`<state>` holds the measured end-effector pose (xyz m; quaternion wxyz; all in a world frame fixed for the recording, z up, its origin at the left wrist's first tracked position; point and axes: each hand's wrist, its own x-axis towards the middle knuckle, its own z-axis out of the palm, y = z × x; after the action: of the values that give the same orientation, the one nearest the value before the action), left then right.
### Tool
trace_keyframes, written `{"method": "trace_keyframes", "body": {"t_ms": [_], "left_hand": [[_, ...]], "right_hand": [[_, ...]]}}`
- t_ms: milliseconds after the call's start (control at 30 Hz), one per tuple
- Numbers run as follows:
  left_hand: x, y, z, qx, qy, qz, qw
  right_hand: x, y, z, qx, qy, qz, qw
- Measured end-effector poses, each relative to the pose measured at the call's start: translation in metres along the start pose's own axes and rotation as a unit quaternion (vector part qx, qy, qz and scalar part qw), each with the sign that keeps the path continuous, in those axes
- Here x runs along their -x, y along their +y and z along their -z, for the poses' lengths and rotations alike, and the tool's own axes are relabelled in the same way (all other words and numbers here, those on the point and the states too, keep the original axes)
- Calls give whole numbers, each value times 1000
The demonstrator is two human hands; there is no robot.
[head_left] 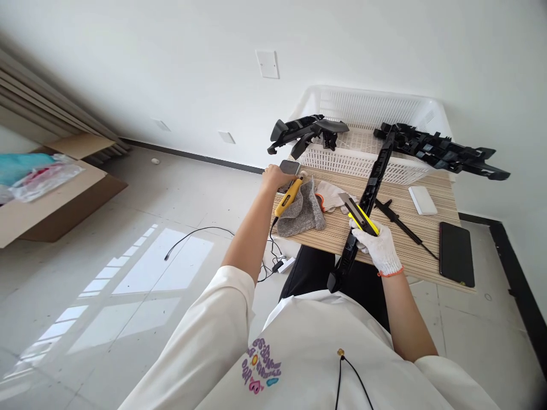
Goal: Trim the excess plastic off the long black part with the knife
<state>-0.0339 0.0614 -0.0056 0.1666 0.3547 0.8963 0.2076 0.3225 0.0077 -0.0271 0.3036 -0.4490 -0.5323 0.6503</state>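
In the head view, a yellow utility knife (363, 220) is held in the gloved right hand (379, 246), over a long black plastic strip (374, 182) whose lower end is extended past the front edge of the wooden table (431, 228); whether the strip is also gripped cannot be told. The bare left hand (273, 177) is placed at a grey rectangular object (290, 166), its grip undetermined because the fingers are partly hidden. A yellow-handled tool (289, 198) is noted beside that hand, over a grey cloth (310, 219).
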Motion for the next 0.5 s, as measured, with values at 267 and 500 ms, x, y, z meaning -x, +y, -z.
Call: {"method": "trace_keyframes", "body": {"t_ms": [267, 500], "left_hand": [[-4, -17, 16, 232, -20, 81, 969], [0, -28, 24, 425, -89, 82, 897]], "right_hand": [[3, -2, -3, 10, 18, -2, 1000], [1, 4, -1, -1, 22, 12, 1000]]}}
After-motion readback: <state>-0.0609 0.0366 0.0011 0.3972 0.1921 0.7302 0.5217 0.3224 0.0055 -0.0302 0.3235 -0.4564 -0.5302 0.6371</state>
